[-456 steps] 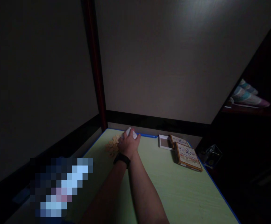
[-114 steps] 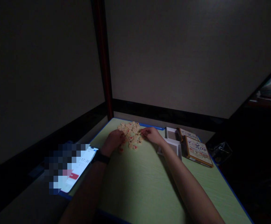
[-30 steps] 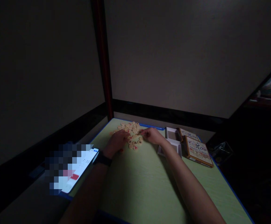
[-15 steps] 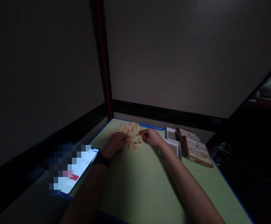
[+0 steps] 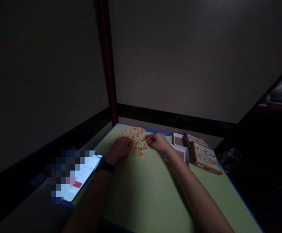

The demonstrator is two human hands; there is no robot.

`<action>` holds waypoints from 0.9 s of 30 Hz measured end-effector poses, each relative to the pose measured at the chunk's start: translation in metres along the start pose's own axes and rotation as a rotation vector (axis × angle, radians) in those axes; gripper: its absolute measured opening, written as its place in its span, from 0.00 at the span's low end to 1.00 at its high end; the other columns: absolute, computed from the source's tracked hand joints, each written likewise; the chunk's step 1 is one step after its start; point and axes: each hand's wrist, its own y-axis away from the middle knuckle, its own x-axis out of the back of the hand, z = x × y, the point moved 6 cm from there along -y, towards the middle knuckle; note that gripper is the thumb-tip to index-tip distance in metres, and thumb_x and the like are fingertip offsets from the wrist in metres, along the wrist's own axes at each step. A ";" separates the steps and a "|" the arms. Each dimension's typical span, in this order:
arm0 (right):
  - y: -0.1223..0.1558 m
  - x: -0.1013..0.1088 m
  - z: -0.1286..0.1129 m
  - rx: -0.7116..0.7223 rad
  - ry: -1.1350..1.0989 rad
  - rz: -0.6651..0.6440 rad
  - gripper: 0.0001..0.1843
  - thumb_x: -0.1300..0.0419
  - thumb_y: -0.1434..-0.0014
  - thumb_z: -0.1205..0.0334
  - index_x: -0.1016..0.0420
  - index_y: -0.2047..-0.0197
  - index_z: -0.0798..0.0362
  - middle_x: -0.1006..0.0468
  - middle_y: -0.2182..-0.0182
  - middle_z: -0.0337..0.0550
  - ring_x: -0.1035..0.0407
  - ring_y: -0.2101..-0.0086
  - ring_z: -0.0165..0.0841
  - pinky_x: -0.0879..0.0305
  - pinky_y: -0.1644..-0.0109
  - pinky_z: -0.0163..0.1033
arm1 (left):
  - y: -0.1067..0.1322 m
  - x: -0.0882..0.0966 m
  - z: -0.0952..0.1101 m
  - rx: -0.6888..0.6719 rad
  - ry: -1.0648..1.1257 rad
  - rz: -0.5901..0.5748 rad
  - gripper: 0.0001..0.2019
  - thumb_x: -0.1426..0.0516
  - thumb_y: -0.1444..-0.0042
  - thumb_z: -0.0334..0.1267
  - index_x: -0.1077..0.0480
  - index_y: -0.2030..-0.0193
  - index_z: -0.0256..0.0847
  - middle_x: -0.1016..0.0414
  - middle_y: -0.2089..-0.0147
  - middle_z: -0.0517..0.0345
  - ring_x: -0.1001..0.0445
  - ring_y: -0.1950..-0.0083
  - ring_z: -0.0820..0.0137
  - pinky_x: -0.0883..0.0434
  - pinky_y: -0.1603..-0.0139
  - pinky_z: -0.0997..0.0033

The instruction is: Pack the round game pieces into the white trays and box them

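A heap of round, pale wooden Chinese chess pieces [image 5: 139, 134] with red and dark characters lies toward the far corner of the green table [image 5: 141, 191]. At the heap's left side is my left hand [image 5: 121, 148], its fingers curled inward and the tips by the pieces; what they hold, if anything, is hidden. My right hand [image 5: 157, 141] reaches in from the other side. Its thumb and fingers pinch at the heap's right edge, seemingly on a chess piece. Several loose pieces [image 5: 140, 150] lie between the hands, nearer to me.
Open white box trays [image 5: 179, 139] stand right of my right hand, one partly behind my forearm. Beyond them are two printed boxes [image 5: 207, 157], overlapping. A lit phone [image 5: 85, 176] lies at the table's left edge. Walls meet behind the table.
My left hand has shifted very slightly at the heap, fingers still curled. The right hand and the pieces look almost the same.
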 end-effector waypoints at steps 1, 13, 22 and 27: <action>0.000 -0.002 -0.004 0.025 -0.007 -0.023 0.12 0.41 0.51 0.75 0.18 0.68 0.54 0.19 0.73 0.39 0.28 0.70 0.31 0.41 0.66 0.31 | 0.000 0.001 -0.001 0.011 0.007 0.015 0.14 0.45 0.46 0.30 0.20 0.57 0.41 0.18 0.55 0.52 0.22 0.51 0.63 0.30 0.44 0.65; -0.001 -0.021 -0.021 0.163 -0.063 -0.123 0.19 0.39 0.55 0.78 0.17 0.60 0.53 0.19 0.67 0.39 0.28 0.67 0.31 0.37 0.60 0.33 | 0.002 0.019 -0.018 0.142 -0.023 0.206 0.14 0.49 0.43 0.31 0.21 0.61 0.40 0.19 0.55 0.50 0.23 0.52 0.61 0.29 0.45 0.62; -0.006 -0.017 -0.005 0.043 -0.101 -0.106 0.16 0.39 0.48 0.74 0.19 0.56 0.57 0.16 0.64 0.41 0.24 0.65 0.30 0.33 0.62 0.29 | 0.003 0.019 -0.016 0.152 -0.002 0.237 0.15 0.49 0.43 0.29 0.21 0.59 0.37 0.20 0.54 0.48 0.24 0.51 0.60 0.30 0.44 0.62; -0.018 -0.002 0.005 -0.056 0.054 -0.026 0.18 0.44 0.48 0.77 0.18 0.58 0.56 0.16 0.63 0.46 0.24 0.61 0.36 0.34 0.59 0.33 | 0.000 0.009 0.010 -0.008 0.026 0.208 0.15 0.49 0.44 0.27 0.22 0.59 0.38 0.20 0.55 0.50 0.25 0.51 0.62 0.32 0.41 0.63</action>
